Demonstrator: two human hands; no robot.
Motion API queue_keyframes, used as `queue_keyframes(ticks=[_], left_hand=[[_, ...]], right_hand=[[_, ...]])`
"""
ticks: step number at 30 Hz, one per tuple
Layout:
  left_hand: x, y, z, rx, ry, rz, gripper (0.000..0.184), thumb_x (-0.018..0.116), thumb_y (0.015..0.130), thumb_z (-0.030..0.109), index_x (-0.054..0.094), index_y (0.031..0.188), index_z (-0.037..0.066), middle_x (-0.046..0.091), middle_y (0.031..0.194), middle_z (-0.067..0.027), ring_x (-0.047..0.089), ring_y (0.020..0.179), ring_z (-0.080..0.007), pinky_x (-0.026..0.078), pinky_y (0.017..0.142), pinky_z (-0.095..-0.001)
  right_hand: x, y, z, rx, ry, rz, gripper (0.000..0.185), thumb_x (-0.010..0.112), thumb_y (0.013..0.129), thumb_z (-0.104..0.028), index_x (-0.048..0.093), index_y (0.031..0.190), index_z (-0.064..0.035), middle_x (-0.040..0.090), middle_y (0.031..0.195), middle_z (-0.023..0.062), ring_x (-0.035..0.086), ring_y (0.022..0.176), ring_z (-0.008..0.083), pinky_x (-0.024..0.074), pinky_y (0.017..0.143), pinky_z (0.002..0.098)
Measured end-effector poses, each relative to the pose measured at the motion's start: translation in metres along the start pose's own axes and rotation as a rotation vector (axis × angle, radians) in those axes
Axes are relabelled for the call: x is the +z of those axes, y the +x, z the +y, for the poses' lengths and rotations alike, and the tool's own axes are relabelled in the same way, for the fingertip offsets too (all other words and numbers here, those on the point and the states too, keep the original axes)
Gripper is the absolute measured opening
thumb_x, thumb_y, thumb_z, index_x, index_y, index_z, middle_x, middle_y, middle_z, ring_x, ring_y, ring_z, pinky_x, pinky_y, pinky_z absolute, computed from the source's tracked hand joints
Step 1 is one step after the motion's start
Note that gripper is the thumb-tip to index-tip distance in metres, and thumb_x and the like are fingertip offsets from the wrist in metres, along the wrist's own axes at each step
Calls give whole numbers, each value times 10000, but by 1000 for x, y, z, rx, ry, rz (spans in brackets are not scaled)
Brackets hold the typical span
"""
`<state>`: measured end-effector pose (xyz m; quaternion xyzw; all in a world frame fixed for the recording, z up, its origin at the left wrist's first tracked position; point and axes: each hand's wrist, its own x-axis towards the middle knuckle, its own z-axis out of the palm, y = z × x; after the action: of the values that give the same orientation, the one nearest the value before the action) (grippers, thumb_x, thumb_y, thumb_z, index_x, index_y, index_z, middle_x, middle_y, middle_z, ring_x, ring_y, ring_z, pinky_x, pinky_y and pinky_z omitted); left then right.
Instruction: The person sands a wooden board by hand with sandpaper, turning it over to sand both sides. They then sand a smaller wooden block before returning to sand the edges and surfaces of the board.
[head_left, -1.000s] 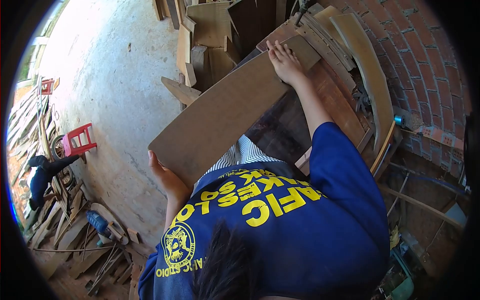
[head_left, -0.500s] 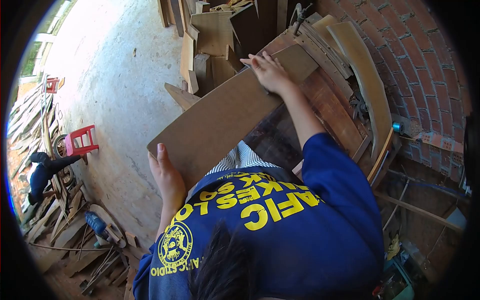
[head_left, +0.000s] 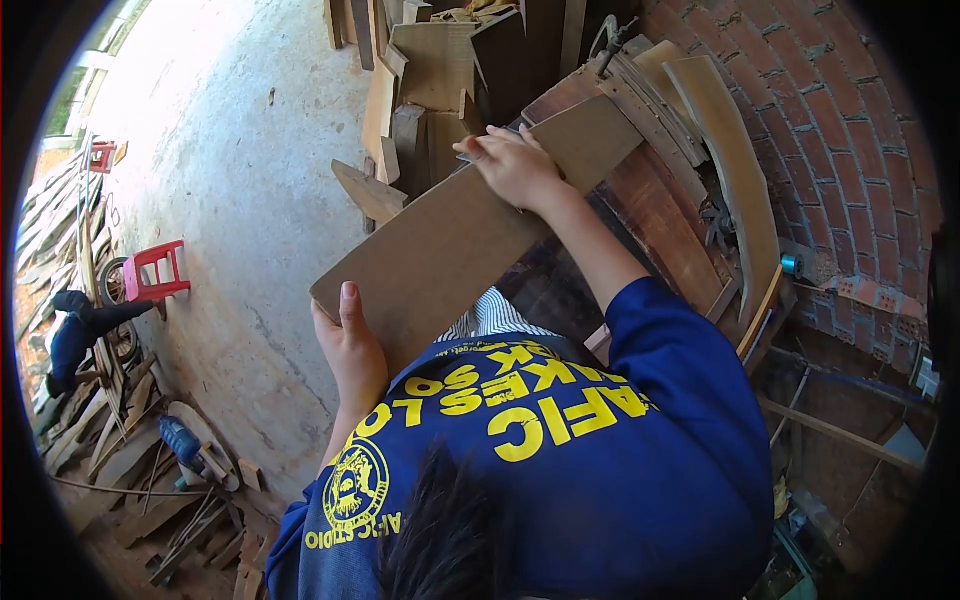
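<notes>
A long, smooth brown wooden board [head_left: 425, 238] slants across the view in front of my body, its far end resting on the workbench [head_left: 665, 215]. My left hand [head_left: 354, 350] grips its near left corner, thumb on the upper face and the other fingers mostly hidden behind the edge. Across the board's middle lies my right hand [head_left: 516, 174], palm down and pressed to the face. Slivers of a thin grey sheet [head_left: 463, 157], which looks like sandpaper, peek out from under that hand; most of it is covered.
Upright wood offcuts [head_left: 430, 75] stand beyond the board. A clamp [head_left: 608, 48] and a curved plank [head_left: 725, 150] are beside the brick wall [head_left: 825, 110]. On the left are a red stool [head_left: 155, 272], scrap wood [head_left: 130, 480] and a person in dark clothes [head_left: 72, 340].
My right hand has slid along the board toward its near left end. The left hand keeps its hold on the corner, and the view has shifted slightly.
</notes>
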<state>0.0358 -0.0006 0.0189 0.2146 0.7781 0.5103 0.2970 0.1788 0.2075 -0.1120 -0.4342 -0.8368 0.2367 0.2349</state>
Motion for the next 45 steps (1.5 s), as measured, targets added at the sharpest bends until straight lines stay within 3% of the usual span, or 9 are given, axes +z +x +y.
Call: queue_keyframes(ticks=[2, 7, 13, 19, 26, 32, 39, 42, 45], left_hand=[[0, 4, 8, 23, -31, -30, 477, 510, 937, 358, 432, 1231, -9, 558, 1121, -123, 537, 1012, -195, 410, 894, -297], [-4, 11, 3, 15, -300, -146, 486, 505, 938, 355, 403, 1260, 6, 543, 1147, -124, 531, 1033, -183, 414, 908, -309], [-2, 6, -1, -42, -104, -17, 494, 503, 936, 369, 400, 1252, 4, 537, 1152, -132, 521, 1052, -209, 392, 934, -308], [-7, 18, 9, 24, -217, -134, 500, 494, 938, 380, 396, 1255, 7, 531, 1164, -131, 520, 1056, -203, 393, 932, -308], [-5, 13, -8, -39, -89, -43, 526, 495, 937, 386, 384, 1272, -4, 523, 1192, -135, 511, 1083, -214, 385, 948, -320], [-7, 20, -4, -33, -251, -122, 559, 500, 930, 399, 378, 1289, -11, 515, 1211, -141, 504, 1101, -225, 376, 962, -324], [-7, 15, -11, -59, -23, 3, 544, 506, 931, 389, 381, 1295, 4, 516, 1210, -129, 501, 1096, -212, 376, 955, -304], [-7, 17, -1, -75, -90, -30, 519, 506, 939, 371, 386, 1293, 11, 526, 1195, -116, 499, 1093, -194, 380, 944, -287], [-9, 19, -4, -52, -224, -106, 511, 503, 944, 366, 389, 1292, 10, 531, 1183, -110, 498, 1091, -182, 384, 934, -278]], right_hand=[[-18, 5, -48, -43, -72, -223, 593, 245, 935, -554, 667, 1028, -148, 635, 1050, 103, 564, 1053, 262, 247, 1054, 507], [-10, -12, -152, -261, 224, -254, 338, 441, 914, -384, 651, 1056, -161, 639, 1023, 93, 544, 1084, 251, 260, 1062, 480], [-25, 13, -7, 37, 215, -237, 298, 486, 894, -342, 686, 946, -126, 670, 933, 131, 607, 971, 290, 456, 874, 392], [-19, -8, -145, -290, 239, -93, 308, 498, 893, -359, 688, 972, -130, 668, 964, 129, 606, 975, 286, 452, 883, 401], [-9, 11, -10, 51, 214, -102, 582, 318, 929, -543, 713, 858, -122, 665, 870, 150, 630, 867, 302, 489, 804, 405], [-13, -3, -156, -271, 321, -264, 329, 488, 881, -382, 696, 878, -128, 666, 857, 117, 627, 842, 302, 487, 754, 415], [-13, 18, -43, 43, 71, -290, 360, 470, 884, -402, 698, 872, -123, 664, 798, 123, 638, 791, 303, 498, 717, 413], [-18, 12, -91, 49, 49, -332, 539, 411, 869, -588, 712, 905, -143, 657, 769, 135, 641, 765, 305, 502, 706, 411], [-22, -5, -168, -183, 235, -217, 270, 583, 814, -397, 715, 904, -180, 666, 819, 111, 639, 791, 293, 501, 716, 405]])
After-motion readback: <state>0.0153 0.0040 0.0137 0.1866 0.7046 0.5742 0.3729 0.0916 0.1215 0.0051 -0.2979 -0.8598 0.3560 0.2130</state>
